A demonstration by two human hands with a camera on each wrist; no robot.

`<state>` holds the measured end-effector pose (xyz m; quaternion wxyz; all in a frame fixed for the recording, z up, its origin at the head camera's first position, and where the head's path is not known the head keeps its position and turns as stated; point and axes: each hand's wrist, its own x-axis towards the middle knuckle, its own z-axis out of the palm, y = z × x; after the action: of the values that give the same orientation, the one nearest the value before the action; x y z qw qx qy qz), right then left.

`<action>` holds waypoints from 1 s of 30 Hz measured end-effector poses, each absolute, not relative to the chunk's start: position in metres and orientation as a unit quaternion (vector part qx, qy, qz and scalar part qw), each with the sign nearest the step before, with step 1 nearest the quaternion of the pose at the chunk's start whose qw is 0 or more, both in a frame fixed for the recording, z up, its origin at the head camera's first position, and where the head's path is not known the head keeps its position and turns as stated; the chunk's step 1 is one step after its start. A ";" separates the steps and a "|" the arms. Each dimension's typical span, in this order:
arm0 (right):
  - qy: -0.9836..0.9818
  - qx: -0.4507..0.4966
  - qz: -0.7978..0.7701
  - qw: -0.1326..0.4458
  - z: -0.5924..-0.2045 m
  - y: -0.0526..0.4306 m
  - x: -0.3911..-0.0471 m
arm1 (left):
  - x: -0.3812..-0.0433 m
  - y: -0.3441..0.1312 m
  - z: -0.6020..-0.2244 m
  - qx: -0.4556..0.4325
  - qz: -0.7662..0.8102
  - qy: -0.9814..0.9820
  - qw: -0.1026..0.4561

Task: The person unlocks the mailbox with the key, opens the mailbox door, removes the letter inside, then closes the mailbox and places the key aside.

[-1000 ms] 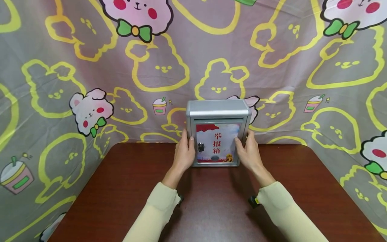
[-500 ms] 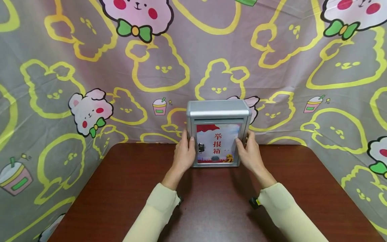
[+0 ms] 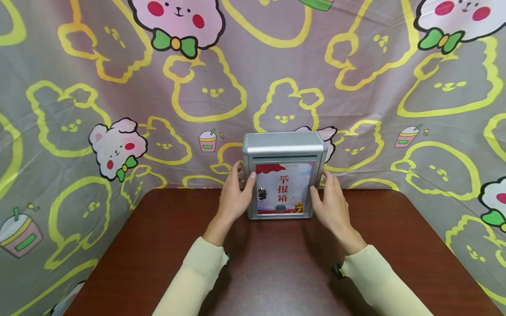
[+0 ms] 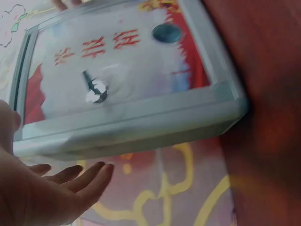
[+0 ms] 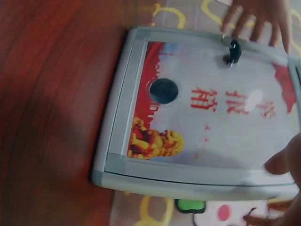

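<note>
A silver metal suggestion box point(image 3: 285, 144) stands upright toward the back of the table, its front panel printed with red characters. A small lock point(image 4: 97, 90) with a black key-like piece sits on the panel's left side. My left hand point(image 3: 236, 193) is beside the box's left side; in the left wrist view its fingers are loosely spread, apart from the side wall. At the opposite side, my right hand point(image 3: 331, 202) has its thumb near the front edge and its fingers alongside. Whether its fingertips touch the box is unclear.
The dark reddish-brown wooden table point(image 3: 272, 272) has rounded far corners. Right behind the box, and along both sides, hangs a grey-pink cloth point(image 3: 276, 61) with yellow cartoon outlines. A round dark disc point(image 5: 163, 91) is low on the box's panel.
Both hands have loosened and moved slightly outward from the box's sides, the left one more clearly. The box stays in place; the head view has shifted slightly.
</note>
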<state>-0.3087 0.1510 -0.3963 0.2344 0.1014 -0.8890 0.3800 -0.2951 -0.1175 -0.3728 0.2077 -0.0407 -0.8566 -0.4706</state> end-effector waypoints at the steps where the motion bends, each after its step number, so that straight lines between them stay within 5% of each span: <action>1: -0.898 0.090 0.355 0.242 -0.396 0.152 -0.305 | -0.296 -0.119 -0.369 -0.048 -0.470 -0.853 0.222; 6: -0.920 0.095 0.290 0.245 -0.397 0.155 -0.289 | -0.303 -0.126 -0.342 -0.085 -0.457 -0.844 0.269; 11: -0.931 0.134 0.277 0.198 -0.401 0.153 -0.280 | -0.316 -0.128 -0.308 -0.135 -0.419 -0.860 0.258; 22: -0.928 0.178 0.278 0.171 -0.398 0.138 -0.275 | -0.350 -0.124 -0.251 -0.191 -0.270 -0.943 0.052; 30: -0.921 0.197 0.287 0.172 -0.398 0.126 -0.272 | -0.364 -0.121 -0.244 -0.206 -0.246 -0.947 0.000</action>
<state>-0.2715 0.1264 -0.3977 0.1720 0.1974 -0.9214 0.2872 -0.3640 -0.1208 -0.2437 0.0002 -0.2058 -0.9471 -0.2465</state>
